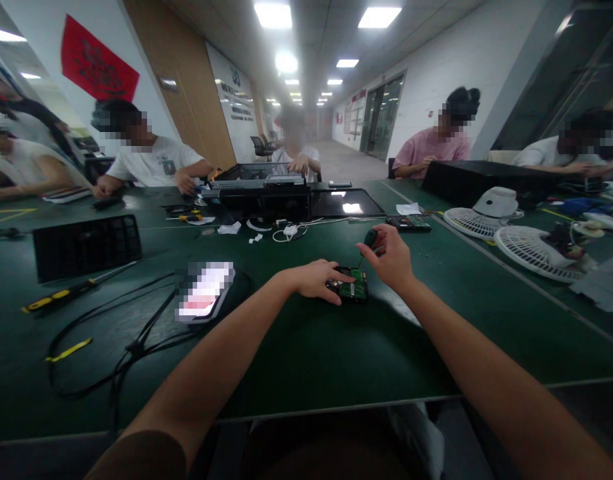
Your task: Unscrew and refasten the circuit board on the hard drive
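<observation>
In the head view a hard drive (355,292) lies on the green table with its green circuit board facing up. My left hand (319,280) grips its left side, with fingers reaching over the board. My right hand (392,259) is closed around the dark handle of a small screwdriver (370,239). The thin shaft points down at the board's upper right edge. Whether the tip touches a screw is too small to tell.
Left of my arms are a lit phone (206,293), black cables (135,347), a yellow-black screwdriver (69,295) and a black panel (89,248). Ahead stands an opened computer case (266,197). White fan parts (533,253) lie right. Several people sit around the table.
</observation>
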`<state>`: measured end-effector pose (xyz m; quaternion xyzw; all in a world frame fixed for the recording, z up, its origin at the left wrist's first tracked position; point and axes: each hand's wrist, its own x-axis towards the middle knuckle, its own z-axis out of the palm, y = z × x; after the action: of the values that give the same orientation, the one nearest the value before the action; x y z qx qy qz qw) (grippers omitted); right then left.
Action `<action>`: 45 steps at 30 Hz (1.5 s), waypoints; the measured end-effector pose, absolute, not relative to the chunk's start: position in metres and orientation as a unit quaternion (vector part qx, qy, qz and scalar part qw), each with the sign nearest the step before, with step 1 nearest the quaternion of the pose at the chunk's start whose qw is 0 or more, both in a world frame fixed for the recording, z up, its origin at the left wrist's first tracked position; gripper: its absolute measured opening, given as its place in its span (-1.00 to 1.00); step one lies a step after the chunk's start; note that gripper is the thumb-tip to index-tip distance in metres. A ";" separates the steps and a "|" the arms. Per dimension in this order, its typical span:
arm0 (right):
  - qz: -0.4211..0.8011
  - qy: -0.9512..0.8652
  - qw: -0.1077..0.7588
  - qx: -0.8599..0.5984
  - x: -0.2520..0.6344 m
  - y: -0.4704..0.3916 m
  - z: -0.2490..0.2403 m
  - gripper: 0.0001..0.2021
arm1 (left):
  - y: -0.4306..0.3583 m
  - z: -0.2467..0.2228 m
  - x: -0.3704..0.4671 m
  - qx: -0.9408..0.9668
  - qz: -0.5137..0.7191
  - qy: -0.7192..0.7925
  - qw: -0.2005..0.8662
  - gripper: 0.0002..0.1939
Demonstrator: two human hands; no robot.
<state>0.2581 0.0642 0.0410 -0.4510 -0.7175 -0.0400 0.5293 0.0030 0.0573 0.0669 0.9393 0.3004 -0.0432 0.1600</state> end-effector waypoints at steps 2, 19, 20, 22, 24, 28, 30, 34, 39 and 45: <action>-0.029 -0.726 0.530 -0.437 0.258 0.064 0.039 -0.50 | 0.058 0.066 0.003 0.939 -0.042 0.300 0.161 -0.16; -0.090 -0.720 0.550 -0.415 0.258 0.068 0.035 -0.57 | 0.059 0.066 0.004 0.938 -0.044 0.301 0.166 -0.19; -0.100 -0.725 0.545 -0.409 0.258 0.067 0.036 -0.58 | 0.059 0.066 0.004 0.938 -0.044 0.300 0.166 -0.19; -0.109 -0.737 0.536 -0.398 0.258 0.066 0.038 -0.58 | 0.061 0.064 0.003 0.939 -0.044 0.298 0.166 -0.19; -0.112 -0.746 0.529 -0.389 0.257 0.065 0.039 -0.59 | 0.063 0.063 0.003 0.941 -0.042 0.294 0.165 -0.19; -0.089 -0.753 0.534 -0.373 0.256 0.064 0.040 -0.57 | 0.062 0.063 0.004 0.943 -0.041 0.289 0.158 -0.18; -0.072 -0.747 0.539 -0.382 0.255 0.065 0.039 -0.54 | 0.061 0.064 0.004 0.942 -0.041 0.294 0.158 -0.17; -0.095 -0.718 0.534 -0.436 0.255 0.065 0.038 -0.57 | 0.058 0.067 0.004 0.937 -0.044 0.306 0.163 -0.16; -0.100 -0.733 0.523 -0.424 0.256 0.063 0.040 -0.56 | 0.058 0.067 0.004 0.939 -0.045 0.301 0.161 -0.17; -0.052 -0.753 0.516 -0.404 0.253 0.060 0.042 -0.57 | 0.060 0.065 0.003 0.942 -0.042 0.292 0.161 -0.18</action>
<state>0.2528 0.0604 0.0422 -0.4044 -0.7530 -0.0521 0.5165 0.0034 0.0599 0.0653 0.9418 0.2923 -0.0420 0.1607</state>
